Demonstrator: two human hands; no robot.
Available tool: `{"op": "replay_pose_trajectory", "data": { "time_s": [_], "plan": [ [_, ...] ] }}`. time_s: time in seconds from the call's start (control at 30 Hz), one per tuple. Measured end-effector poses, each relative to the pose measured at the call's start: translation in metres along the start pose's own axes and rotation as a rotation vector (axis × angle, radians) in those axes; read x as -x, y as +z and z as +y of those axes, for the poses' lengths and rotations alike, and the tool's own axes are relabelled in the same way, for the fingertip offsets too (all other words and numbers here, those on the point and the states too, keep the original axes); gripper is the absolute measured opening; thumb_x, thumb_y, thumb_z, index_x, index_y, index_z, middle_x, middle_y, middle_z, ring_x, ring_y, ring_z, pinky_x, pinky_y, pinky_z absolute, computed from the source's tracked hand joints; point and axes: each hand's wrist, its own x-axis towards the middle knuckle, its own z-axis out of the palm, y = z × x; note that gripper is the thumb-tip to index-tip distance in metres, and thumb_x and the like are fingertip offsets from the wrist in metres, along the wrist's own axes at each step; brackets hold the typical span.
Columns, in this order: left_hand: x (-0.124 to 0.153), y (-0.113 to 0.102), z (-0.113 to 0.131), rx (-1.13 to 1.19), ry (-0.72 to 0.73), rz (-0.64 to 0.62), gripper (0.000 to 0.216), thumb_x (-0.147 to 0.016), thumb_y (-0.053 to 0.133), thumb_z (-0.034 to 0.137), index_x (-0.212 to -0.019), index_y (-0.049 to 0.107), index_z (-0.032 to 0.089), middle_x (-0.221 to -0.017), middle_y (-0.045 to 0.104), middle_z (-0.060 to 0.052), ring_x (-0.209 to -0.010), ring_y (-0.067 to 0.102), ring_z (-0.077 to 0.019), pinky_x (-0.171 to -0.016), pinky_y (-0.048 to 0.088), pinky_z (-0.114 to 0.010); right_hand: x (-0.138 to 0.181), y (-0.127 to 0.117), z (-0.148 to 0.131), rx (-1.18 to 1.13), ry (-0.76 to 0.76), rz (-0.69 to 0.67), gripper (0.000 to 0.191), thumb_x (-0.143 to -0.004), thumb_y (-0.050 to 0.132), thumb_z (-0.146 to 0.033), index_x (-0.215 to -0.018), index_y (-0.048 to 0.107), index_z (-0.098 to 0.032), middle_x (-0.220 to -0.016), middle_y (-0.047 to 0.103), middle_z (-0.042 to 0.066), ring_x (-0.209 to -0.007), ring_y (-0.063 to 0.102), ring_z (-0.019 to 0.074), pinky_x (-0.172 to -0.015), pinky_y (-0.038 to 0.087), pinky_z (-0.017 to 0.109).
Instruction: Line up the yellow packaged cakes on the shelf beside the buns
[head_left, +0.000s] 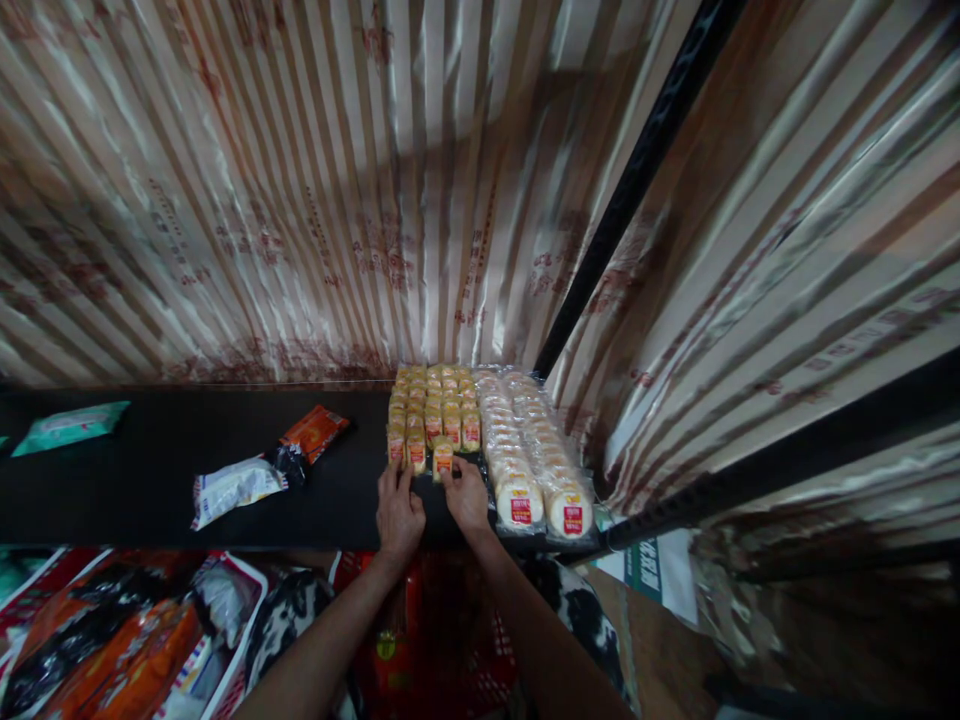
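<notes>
Small yellow wrapped cakes [451, 432] with red-and-white labels stand in several rows on a black shelf [330, 500]. My right hand [466, 497] pinches one wrapped cake [442, 460] at the front, a little nearer to me than the row behind it. My left hand [400, 512] reaches to the front left of the block, its fingers stretched out and touching the bottom of the front cakes [415, 455]. Right of them lie two long clear packs of round white pastries [519, 505], close to my right hand.
On the shelf's left lie a white packet [236, 488], an orange-and-black packet [311, 435] and a green packet [73, 428]. Below is a basket [251, 610] of orange and white packets. A black post [600, 245] rises behind the pastries; striped sheeting [420, 200] backs the shelf.
</notes>
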Motion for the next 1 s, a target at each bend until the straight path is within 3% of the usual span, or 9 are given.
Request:
{"op": "replay_pose_trajectory", "data": {
  "time_s": [0.23, 0.57, 1.0],
  "plan": [
    [0.002, 0.014, -0.016, -0.067, 0.104, 0.043, 0.053, -0.075, 0.044, 0.007, -0.127, 0.049, 0.011, -0.145, 0.031, -0.014, -0.135, 0.023, -0.0302, -0.108, 0.029, -0.049, -0.008, 0.003, -0.002, 0.028, -0.007, -0.003, 0.023, -0.084, 0.049, -0.025, -0.1, 0.063, -0.017, -0.094, 0.064, 0.006, -0.069, 0.062, 0.0126, -0.071, 0.044, 0.021],
    [0.003, 0.015, -0.018, -0.076, 0.115, 0.023, 0.054, -0.078, 0.042, 0.008, -0.131, 0.046, 0.012, -0.146, 0.031, -0.013, -0.135, 0.026, -0.0277, -0.108, 0.031, -0.046, -0.02, 0.01, -0.009, 0.093, -0.026, -0.021, 0.024, -0.083, 0.05, -0.026, -0.101, 0.063, -0.016, -0.097, 0.065, 0.009, -0.089, 0.061, 0.0187, -0.078, 0.044, 0.024],
    [0.004, 0.013, -0.011, -0.077, 0.08, 0.021, 0.055, -0.076, 0.042, 0.005, -0.13, 0.047, 0.013, -0.145, 0.033, -0.014, -0.135, 0.025, -0.0276, -0.107, 0.031, -0.047, -0.02, 0.024, 0.005, -0.153, -0.087, 0.043, 0.022, -0.081, 0.047, -0.03, -0.094, 0.055, -0.014, -0.089, 0.062, 0.009, -0.07, 0.061, 0.0173, -0.068, 0.049, 0.029]
  ]
}}
